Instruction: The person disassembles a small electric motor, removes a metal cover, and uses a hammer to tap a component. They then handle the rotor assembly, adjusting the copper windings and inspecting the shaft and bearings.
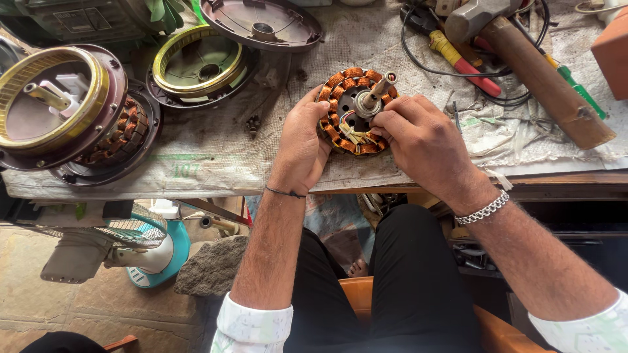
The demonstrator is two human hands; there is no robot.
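Note:
A round motor stator with copper windings and a metal shaft sticking up lies on the cloth-covered workbench. My left hand grips its left rim. My right hand rests on its right side, fingertips pinching the thin yellow and white wires near the centre. Both wrists are in view, one with a dark thread, the other with a metal bracelet.
Opened fan motor housings and a gold-rimmed cover lie at the left. A brown cover plate sits at the back. A hammer, screwdrivers and black cable lie at the right. A small fan stands on the floor.

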